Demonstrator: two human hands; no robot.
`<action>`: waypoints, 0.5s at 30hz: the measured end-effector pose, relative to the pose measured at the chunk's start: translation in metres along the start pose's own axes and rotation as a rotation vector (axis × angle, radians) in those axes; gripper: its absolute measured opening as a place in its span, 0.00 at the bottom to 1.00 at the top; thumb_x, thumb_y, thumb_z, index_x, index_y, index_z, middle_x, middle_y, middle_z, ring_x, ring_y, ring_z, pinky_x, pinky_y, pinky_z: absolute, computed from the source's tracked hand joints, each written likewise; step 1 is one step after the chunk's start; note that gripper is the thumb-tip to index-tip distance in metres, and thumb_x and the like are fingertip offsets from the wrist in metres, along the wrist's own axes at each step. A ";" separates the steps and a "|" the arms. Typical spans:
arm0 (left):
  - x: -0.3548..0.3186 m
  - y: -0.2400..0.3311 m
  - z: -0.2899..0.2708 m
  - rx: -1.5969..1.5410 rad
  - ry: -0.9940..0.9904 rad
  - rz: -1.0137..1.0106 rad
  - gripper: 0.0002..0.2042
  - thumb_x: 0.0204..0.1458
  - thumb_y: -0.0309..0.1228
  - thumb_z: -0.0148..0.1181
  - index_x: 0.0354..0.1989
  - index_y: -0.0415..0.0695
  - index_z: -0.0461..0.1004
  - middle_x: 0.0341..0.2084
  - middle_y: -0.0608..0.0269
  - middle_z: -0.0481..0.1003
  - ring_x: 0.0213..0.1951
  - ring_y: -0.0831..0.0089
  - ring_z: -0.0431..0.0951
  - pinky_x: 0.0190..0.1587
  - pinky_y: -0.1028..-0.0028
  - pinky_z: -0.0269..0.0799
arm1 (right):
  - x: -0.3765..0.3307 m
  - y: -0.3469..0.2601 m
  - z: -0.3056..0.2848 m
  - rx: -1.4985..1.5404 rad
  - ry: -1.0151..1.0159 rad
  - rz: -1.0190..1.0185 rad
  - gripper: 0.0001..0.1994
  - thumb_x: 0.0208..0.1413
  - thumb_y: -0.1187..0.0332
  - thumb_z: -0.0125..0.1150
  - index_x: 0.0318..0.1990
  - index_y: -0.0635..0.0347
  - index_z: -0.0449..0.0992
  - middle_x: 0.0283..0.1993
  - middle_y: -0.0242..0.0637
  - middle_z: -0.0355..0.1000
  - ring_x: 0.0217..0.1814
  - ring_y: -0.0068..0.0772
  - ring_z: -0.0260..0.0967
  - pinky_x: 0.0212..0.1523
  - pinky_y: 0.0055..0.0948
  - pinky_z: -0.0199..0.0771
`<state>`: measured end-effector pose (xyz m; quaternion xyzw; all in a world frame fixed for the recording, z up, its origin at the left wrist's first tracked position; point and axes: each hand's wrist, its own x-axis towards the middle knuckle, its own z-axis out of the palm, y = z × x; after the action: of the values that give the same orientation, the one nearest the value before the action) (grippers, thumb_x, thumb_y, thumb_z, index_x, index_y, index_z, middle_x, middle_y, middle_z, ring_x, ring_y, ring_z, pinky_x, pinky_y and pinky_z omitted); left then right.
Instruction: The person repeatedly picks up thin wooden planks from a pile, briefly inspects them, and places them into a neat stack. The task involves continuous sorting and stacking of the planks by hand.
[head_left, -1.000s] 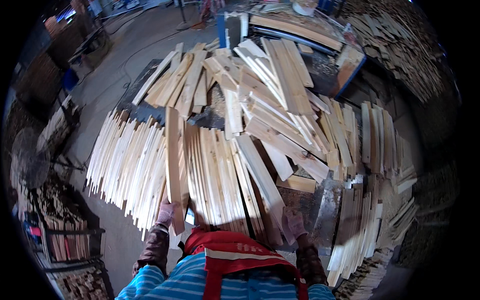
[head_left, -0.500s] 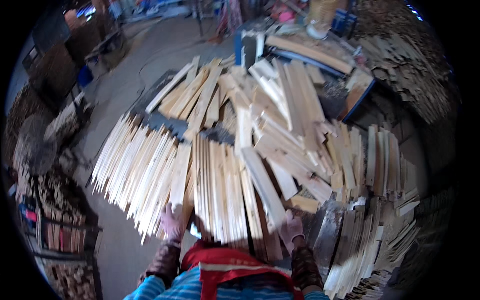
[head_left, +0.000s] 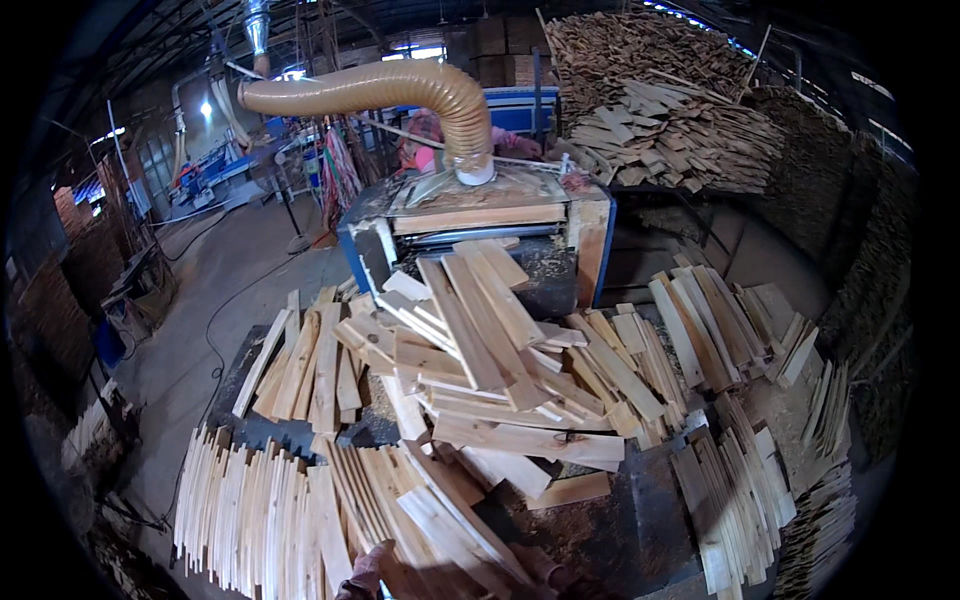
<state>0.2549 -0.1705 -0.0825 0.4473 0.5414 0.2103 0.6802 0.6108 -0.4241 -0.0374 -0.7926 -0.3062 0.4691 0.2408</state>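
At the lower edge my left hand (head_left: 368,568), in a pale pink glove, presses its fingers against the near end of a row of thin wooden boards (head_left: 375,500) standing on edge. My right hand (head_left: 540,565) is a dim shape in shadow at the near end of a wider pale board (head_left: 455,525) leaning over that row; its fingers cannot be made out. Left of my left hand runs a longer row of narrow pale boards (head_left: 245,510). Beyond both hands lies a loose heap of boards (head_left: 480,350), crossing one another at angles.
A blue-sided machine (head_left: 480,215) stands behind the heap, with a ribbed tan hose (head_left: 380,90) rising from it. More stacked boards (head_left: 735,490) line the right side. A large wood pile (head_left: 670,130) fills the far right. A cable (head_left: 215,330) crosses the floor at left.
The view has tilted up, bringing the machine and hose into sight. Both hands now sit lower in the picture. The boards between them lean more to the left.
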 end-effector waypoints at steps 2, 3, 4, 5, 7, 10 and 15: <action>-0.032 0.068 0.061 -0.167 0.204 -0.222 0.28 0.48 0.41 0.72 0.55 0.37 0.73 0.44 0.51 0.78 0.41 0.56 0.80 0.40 0.57 0.79 | -0.003 0.002 0.001 0.081 0.107 0.033 0.25 0.67 0.47 0.46 0.62 0.54 0.71 0.52 0.53 0.77 0.53 0.56 0.75 0.56 0.44 0.72; -0.076 0.122 0.084 -0.117 0.168 -0.264 0.31 0.48 0.42 0.72 0.57 0.37 0.72 0.45 0.50 0.78 0.41 0.56 0.80 0.39 0.56 0.79 | -0.004 -0.002 0.003 0.122 0.133 0.032 0.26 0.67 0.46 0.47 0.62 0.53 0.71 0.52 0.52 0.77 0.53 0.55 0.75 0.56 0.43 0.72; -0.065 0.105 0.067 -0.081 0.231 -0.256 0.30 0.51 0.42 0.69 0.58 0.37 0.71 0.46 0.51 0.78 0.44 0.57 0.79 0.42 0.58 0.78 | -0.004 -0.015 0.007 0.167 0.130 -0.008 0.26 0.67 0.45 0.47 0.62 0.52 0.72 0.52 0.52 0.77 0.54 0.55 0.76 0.56 0.43 0.72; -0.058 0.093 0.057 -0.049 0.293 -0.260 0.29 0.53 0.42 0.67 0.60 0.37 0.70 0.48 0.52 0.78 0.46 0.58 0.79 0.46 0.59 0.78 | -0.004 -0.024 0.012 0.206 0.127 -0.036 0.26 0.67 0.45 0.47 0.62 0.51 0.72 0.52 0.51 0.77 0.54 0.54 0.76 0.56 0.42 0.72; -0.044 0.083 0.054 -0.010 0.296 -0.250 0.29 0.55 0.43 0.66 0.60 0.37 0.69 0.48 0.53 0.77 0.47 0.59 0.78 0.47 0.60 0.77 | -0.006 -0.038 0.011 0.314 0.161 -0.110 0.27 0.67 0.43 0.48 0.62 0.49 0.73 0.53 0.50 0.77 0.55 0.53 0.76 0.56 0.41 0.73; -0.032 0.065 0.048 0.005 0.259 -0.203 0.29 0.57 0.44 0.63 0.62 0.38 0.69 0.48 0.53 0.76 0.47 0.61 0.77 0.48 0.61 0.76 | -0.020 -0.067 0.001 0.583 0.072 -0.260 0.35 0.62 0.37 0.51 0.68 0.52 0.66 0.55 0.45 0.77 0.58 0.40 0.74 0.58 0.35 0.70; -0.032 0.029 0.048 0.037 0.141 -0.157 0.28 0.61 0.45 0.59 0.63 0.39 0.68 0.49 0.55 0.75 0.47 0.64 0.75 0.49 0.63 0.74 | -0.050 -0.097 -0.064 0.870 -0.366 -0.242 0.40 0.60 0.35 0.54 0.70 0.54 0.63 0.55 0.41 0.76 0.58 0.33 0.73 0.58 0.31 0.69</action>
<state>0.2949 -0.1986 -0.0397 0.4002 0.6252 0.1772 0.6463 0.6236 -0.3980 0.0856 -0.4816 -0.2089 0.6541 0.5446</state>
